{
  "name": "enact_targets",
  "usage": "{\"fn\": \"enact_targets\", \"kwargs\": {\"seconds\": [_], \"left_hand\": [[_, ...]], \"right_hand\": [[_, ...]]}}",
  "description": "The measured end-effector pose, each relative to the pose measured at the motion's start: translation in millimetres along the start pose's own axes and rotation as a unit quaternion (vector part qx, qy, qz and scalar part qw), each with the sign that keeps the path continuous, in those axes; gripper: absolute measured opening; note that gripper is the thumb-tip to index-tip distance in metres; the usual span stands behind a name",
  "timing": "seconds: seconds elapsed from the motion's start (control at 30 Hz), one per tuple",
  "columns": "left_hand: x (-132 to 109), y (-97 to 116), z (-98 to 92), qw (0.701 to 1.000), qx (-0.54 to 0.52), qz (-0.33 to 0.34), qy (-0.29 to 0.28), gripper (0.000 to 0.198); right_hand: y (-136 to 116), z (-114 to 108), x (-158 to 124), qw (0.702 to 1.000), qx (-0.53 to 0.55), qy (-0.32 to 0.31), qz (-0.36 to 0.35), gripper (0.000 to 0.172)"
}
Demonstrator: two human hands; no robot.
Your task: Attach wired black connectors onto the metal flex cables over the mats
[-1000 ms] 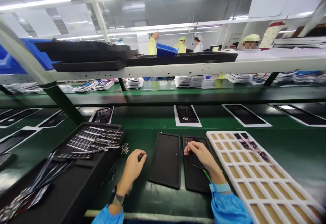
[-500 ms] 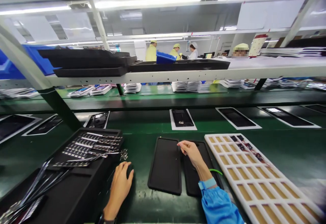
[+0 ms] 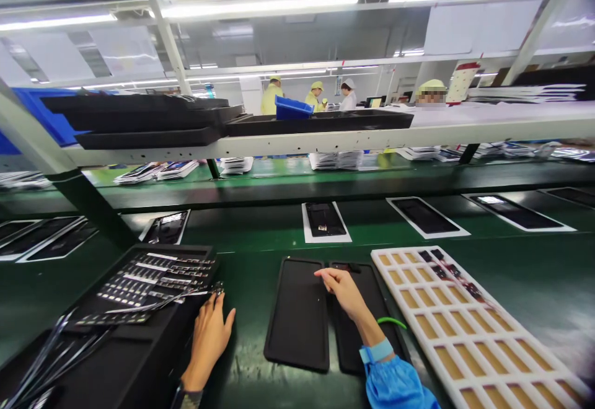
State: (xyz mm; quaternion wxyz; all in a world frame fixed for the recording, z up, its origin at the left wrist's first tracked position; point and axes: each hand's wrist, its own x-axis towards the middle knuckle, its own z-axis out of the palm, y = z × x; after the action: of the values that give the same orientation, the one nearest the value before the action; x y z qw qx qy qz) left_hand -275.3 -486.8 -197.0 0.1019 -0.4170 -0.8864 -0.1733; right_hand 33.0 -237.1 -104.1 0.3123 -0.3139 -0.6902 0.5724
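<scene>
Worker's hands well apart: left hand (image 3: 210,334), fingers extended, thumb free, at metal parts (image 3: 218,287) by the black box (image 3: 134,356), lower left, presumably kept close for easy picking; right hand (image 3: 343,291) curled over mats (image 3: 300,322), lower centre, grip untellable, white tray (image 3: 413,319) alongside, lower right.

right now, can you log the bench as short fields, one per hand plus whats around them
left hand: fingers at small silvery metal parts, edge of long black tray; grip unclear
right hand: fingers together over flat black rectangular mat; whether they hold anything is unclear
second black mat: alongside, partly beneath right forearm
white gridded tray: right of both mats, small dark parts in some far cells
back row: flat black panels on white sheets
</scene>
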Motion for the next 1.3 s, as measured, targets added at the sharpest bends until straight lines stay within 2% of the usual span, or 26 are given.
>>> {"fn": "enact_targets", "kwargs": {"seconds": [0.13, 0.23, 0.37, 0.63, 0.77, 0.9, 1.3], "left_hand": [[2, -7, 7.4, 1.0, 0.006, 0.01, 0.003, 0.048], [6, -13, 10.1, 0.999, -0.006, 0.027, 0.02, 0.047], [10, -13, 5.2, 0.999, 0.026, 0.015, 0.034, 0.046], [14, 1, -25.8, 1.0, -0.007, 0.02, -0.017, 0.036], [23, 9, -39.4, 0.997, -0.044, -0.02, -0.054, 0.036], [30, 13, -43.2, 0.992, -0.067, -0.063, -0.083, 0.037], [39, 14, -49.9, 0.983, -0.116, -0.099, -0.1, 0.041]], "right_hand": [[5, 2, -3, 0.997, -0.061, -0.041, -0.032, 0.049], [11, 3, -3, 0.998, -0.026, -0.057, -0.024, 0.048], [15, 3, 0, 0.999, 0.022, -0.035, -0.007, 0.049], [-1, 1, -5, 1.0, 0.026, -0.008, 0.005, 0.052], [-4, 2, -6, 0.999, 0.035, -0.009, 0.018, 0.051], [-5, 3, -5, 1.0, 0.006, -0.012, 0.011, 0.047], [-10, 10, -8, 1.0, 0.02, -0.014, -0.008, 0.034]]}}
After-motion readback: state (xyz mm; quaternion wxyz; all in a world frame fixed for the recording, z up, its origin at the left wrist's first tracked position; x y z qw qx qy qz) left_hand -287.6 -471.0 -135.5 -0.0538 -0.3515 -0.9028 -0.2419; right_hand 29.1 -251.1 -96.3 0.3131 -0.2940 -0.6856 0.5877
